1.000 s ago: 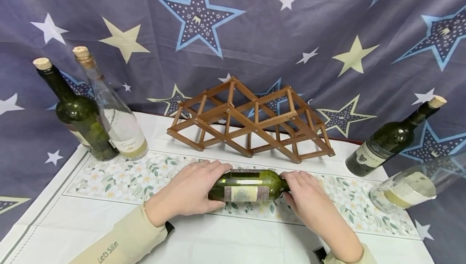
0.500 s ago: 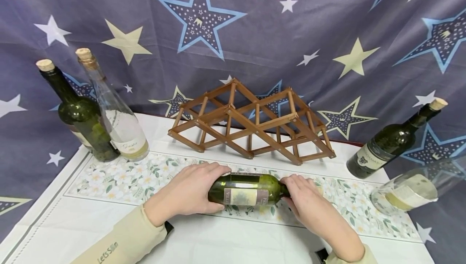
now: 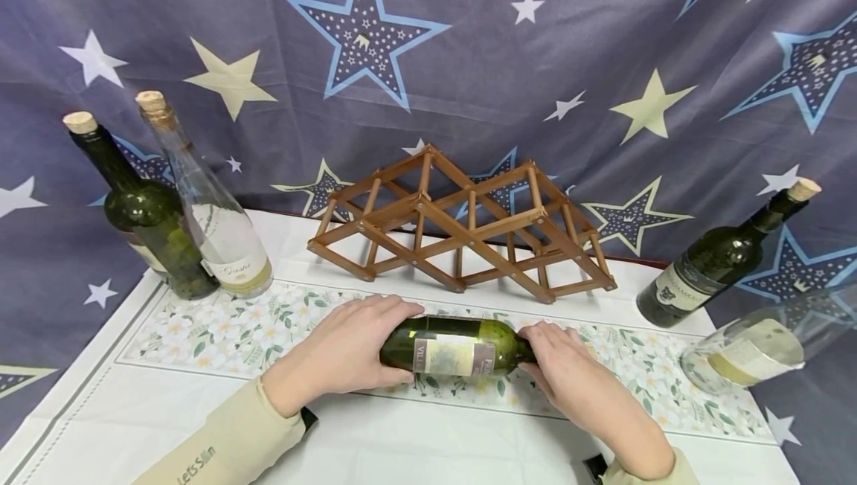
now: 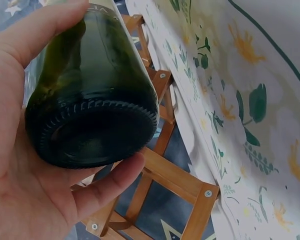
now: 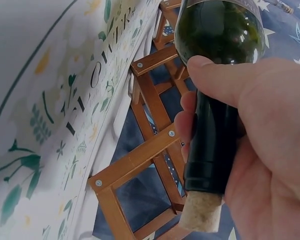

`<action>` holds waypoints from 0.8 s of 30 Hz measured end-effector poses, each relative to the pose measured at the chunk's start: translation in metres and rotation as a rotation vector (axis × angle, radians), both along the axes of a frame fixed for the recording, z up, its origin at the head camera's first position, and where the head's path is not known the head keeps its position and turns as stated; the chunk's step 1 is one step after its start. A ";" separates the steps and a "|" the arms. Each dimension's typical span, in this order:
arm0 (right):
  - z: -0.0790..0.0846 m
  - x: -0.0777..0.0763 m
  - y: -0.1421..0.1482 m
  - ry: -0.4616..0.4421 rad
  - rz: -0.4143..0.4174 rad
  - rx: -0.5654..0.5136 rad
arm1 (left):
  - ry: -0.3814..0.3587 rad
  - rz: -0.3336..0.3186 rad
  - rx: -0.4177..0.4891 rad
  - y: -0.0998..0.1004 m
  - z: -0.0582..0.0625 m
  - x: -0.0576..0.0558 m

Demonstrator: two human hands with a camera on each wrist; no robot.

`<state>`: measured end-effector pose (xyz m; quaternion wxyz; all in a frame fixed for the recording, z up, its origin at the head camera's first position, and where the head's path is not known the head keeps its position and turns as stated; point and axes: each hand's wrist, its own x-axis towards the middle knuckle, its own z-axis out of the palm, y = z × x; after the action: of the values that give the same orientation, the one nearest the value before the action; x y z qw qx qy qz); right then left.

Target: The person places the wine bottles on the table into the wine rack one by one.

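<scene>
A green wine bottle [image 3: 448,347] lies sideways between my hands in the head view, its label facing up toward the camera. My left hand [image 3: 355,347] grips the base end; the left wrist view shows the dark bottle bottom [image 4: 92,132] with thumb and fingers round it. Round the neck my right hand [image 3: 569,366] is curled. A cork [image 5: 201,212] sticks out of the neck below that hand in the right wrist view. Behind the bottle stands a brown wooden wine rack [image 3: 462,225] with diamond-shaped openings, none holding a bottle.
At the left stand a corked green bottle [image 3: 157,225] and a corked clear bottle [image 3: 230,247]. A corked dark green bottle [image 3: 699,277] and a clear bottle [image 3: 743,355] stand at the right. A floral runner [image 3: 268,325] crosses the white tablecloth [image 3: 428,440]; a star-patterned curtain [image 3: 469,68] hangs behind.
Both hands keep their hold on the green wine bottle. The bottle has shifted only slightly toward the front of the table; the rack and other bottles stay in place.
</scene>
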<state>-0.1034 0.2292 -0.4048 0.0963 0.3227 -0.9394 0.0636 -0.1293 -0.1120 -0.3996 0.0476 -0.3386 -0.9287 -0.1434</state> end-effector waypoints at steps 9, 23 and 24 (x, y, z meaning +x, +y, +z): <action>-0.001 0.001 0.008 -0.039 -0.012 0.010 | 0.057 -0.019 -0.019 0.001 -0.001 -0.003; -0.011 -0.001 0.029 -0.139 -0.056 -0.054 | 0.167 -0.032 0.003 -0.005 -0.005 -0.004; -0.011 0.000 0.032 -0.149 -0.062 -0.056 | 0.172 -0.031 0.007 -0.005 -0.006 -0.004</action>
<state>-0.1035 0.2609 -0.4155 0.0372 0.2852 -0.9513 0.1107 -0.1338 -0.1170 -0.4057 0.1263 -0.3640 -0.9153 -0.1177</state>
